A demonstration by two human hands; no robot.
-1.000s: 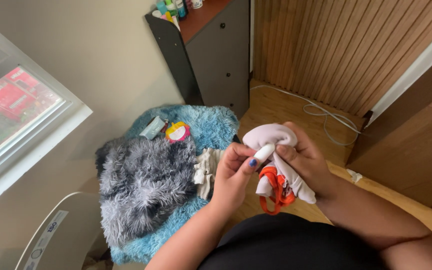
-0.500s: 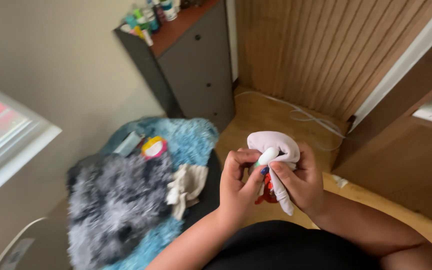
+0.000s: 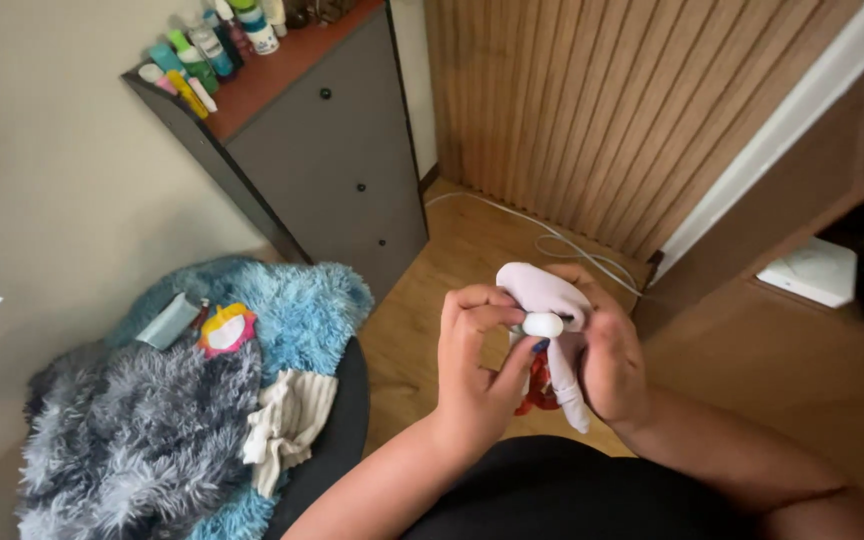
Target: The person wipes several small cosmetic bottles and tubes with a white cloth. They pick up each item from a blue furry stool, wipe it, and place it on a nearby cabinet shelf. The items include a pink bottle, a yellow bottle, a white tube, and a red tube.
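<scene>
Both hands are raised in front of me over a wooden floor. My left hand (image 3: 474, 362) and my right hand (image 3: 607, 352) together grip a pale lilac-white sock-like cloth (image 3: 542, 290) that is bunched round something. A small white knob (image 3: 543, 325) sticks out between my fingertips, pinched by the left thumb and fingers. Below the hands a red-orange piece (image 3: 535, 385) hangs partly hidden, and a white tail of the cloth (image 3: 570, 402) dangles beside it.
A grey cabinet (image 3: 337, 150) with several bottles on top stands at the back left. At left lie a blue furry rug (image 3: 302, 305), a grey furry cushion (image 3: 132, 440), a cream cloth (image 3: 287, 425) and a small colourful toy (image 3: 225, 329). A white cable (image 3: 552, 240) runs along the slatted wood wall.
The camera has tilted up and right, so the rug and cushion slid to the lower left. My hands stay closed round the cloth, with the white knob still between my fingers.
</scene>
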